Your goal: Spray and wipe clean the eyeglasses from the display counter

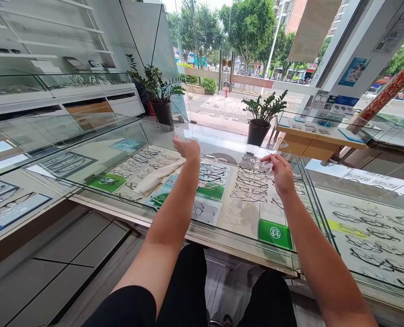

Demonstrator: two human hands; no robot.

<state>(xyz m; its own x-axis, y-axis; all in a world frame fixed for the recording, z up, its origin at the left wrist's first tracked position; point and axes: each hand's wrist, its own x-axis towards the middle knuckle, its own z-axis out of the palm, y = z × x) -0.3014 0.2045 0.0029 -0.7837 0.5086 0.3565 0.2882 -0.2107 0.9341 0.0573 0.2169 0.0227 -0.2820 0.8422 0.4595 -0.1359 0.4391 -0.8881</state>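
The green card (pixel 275 232) with a round white sign lay near the front of the glass-topped bench (pixel 222 242); the right hand (pixel 283 175) was up past the card, on its far side; its fingers were pinched nearly together on a small see-through thing (pixel 268 166), which looked like a clear pair of glasses; the clear thing was on the far side of the card, and I could not tell if it touched the glass top.

The left hand (pixel 188 147) was farther off, past the card and well to its left; its fingers were loosely open, with the palm tipped up, and they had hold of nothing that I could see; a cream cloth (pixel 159 178) lay in a long fold near that arm, far to the left of the card.

Rows of dark glasses (pixel 251 184) sat just past the card and a little to its left; a pale tray (pixel 204 211) with one thin pair of glasses was left of the card; more glasses (pixel 368 252) lay to the right of it, with a yellow strip (pixel 347 228) among them; a potted plant (pixel 258 131) stood far past the card, by the big window.
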